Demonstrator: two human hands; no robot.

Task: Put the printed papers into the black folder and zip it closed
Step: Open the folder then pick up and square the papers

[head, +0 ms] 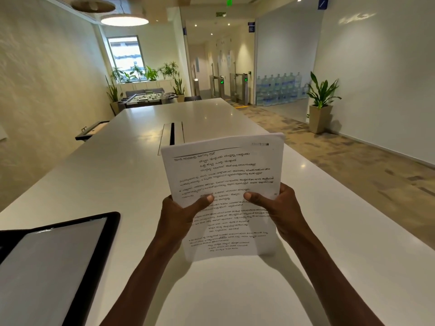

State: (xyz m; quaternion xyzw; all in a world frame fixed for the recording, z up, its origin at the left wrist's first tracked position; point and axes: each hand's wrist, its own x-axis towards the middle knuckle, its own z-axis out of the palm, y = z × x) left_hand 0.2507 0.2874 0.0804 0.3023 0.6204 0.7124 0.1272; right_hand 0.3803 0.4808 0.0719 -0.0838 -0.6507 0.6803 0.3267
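Note:
A stack of printed papers (pixel 223 175) with dense black text is held upright above the white table (pixel 106 180), in the middle of the view. My left hand (pixel 181 215) grips its left edge, thumb on the front page. My right hand (pixel 280 208) grips the right edge the same way. The black folder (pixel 56 262) lies open on the table at the lower left, showing a pale grey inner panel inside a black border. It sits well to the left of the papers and partly runs out of the frame.
A long slot with a metal cable cover (pixel 173 135) is set in the table just behind the papers. A potted plant (pixel 321 104) stands on the floor to the right. A foosball table (pixel 147 98) and more plants stand beyond the table's far end.

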